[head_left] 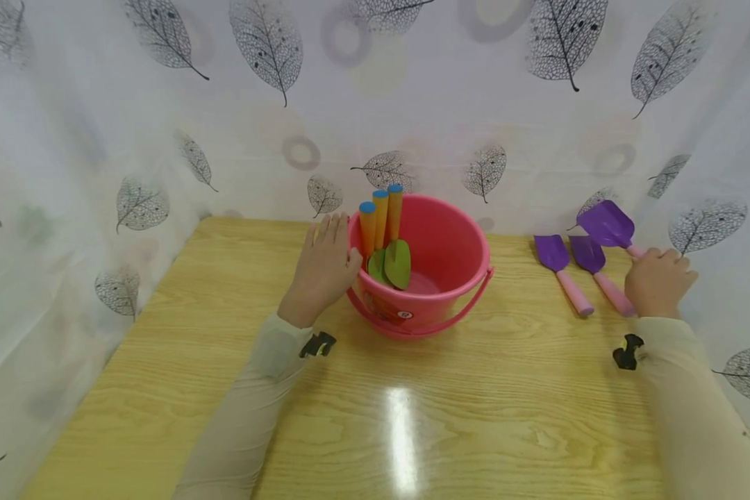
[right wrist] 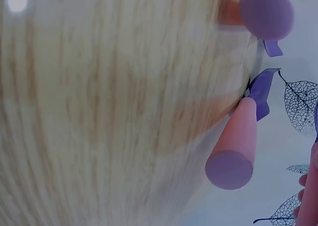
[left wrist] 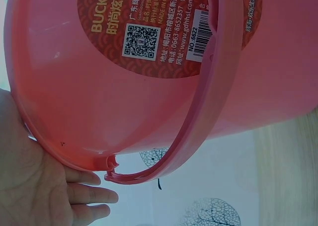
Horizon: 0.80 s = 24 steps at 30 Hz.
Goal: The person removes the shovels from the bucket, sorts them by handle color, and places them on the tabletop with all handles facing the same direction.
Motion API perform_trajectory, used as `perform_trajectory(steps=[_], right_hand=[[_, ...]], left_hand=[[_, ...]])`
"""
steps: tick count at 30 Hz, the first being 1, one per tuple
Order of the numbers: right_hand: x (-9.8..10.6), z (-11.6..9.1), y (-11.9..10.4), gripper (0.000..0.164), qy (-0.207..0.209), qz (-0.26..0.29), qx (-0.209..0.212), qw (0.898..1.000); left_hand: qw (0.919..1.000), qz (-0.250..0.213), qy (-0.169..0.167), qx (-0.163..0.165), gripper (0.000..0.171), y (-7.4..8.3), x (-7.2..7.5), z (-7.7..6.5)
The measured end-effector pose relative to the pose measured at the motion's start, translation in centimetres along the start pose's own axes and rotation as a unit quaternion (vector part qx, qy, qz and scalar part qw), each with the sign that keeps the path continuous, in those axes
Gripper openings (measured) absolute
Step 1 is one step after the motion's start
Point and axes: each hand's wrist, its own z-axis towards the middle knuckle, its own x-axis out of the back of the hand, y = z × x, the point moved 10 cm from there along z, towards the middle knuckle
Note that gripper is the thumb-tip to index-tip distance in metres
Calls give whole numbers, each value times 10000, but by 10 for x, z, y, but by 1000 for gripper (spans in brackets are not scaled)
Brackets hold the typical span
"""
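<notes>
Head view: the right grip [head_left: 660,283] is curled round a purple shovel [head_left: 607,223], near two matching shovels [head_left: 553,253] on the counter [head_left: 506,417]; the left grip [head_left: 321,274], fingers straight, touches the bucket [head_left: 444,236] holding three trowels [head_left: 398,265].

Head view: bright, even light; white glare streak on table [head_left: 506,417], lower centre. Soft shadows beside sleeves [head_left: 244,410]. Left wrist: bucket [left wrist: 99,112] fairly well lit, label [left wrist: 164,32] print readable. Right wrist: hazy, slightly soft; round glare spot upper left; orange reflections near handles [right wrist: 233,141]; table edge bowed.
</notes>
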Motion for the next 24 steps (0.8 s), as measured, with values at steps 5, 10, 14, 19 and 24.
perform_trajectory(steps=[5, 10, 14, 19, 24], right_hand=[[-2, 0, 7, 42, 18, 33, -13, 10000], [-10, 2, 16, 41, -144, 134, -132, 9997], [-15, 3, 24, 42, -265, 173, -240, 9992], [-21, 1, 32, 47, -482, 153, -399, 9979], [-27, 1, 38, 50, -596, 192, -447, 9970]], left_hand=[[10000, 6, -16, 26, 63, -1, -1, 1], [10000, 8, -41, 21, 63, -1, -2, 2], [10000, 5, -42, 21, 63, -1, -2, 1], [10000, -1, -47, 12, 63, -1, -2, 1], [10000, -34, -49, 7, 63, 0, -2, 0]])
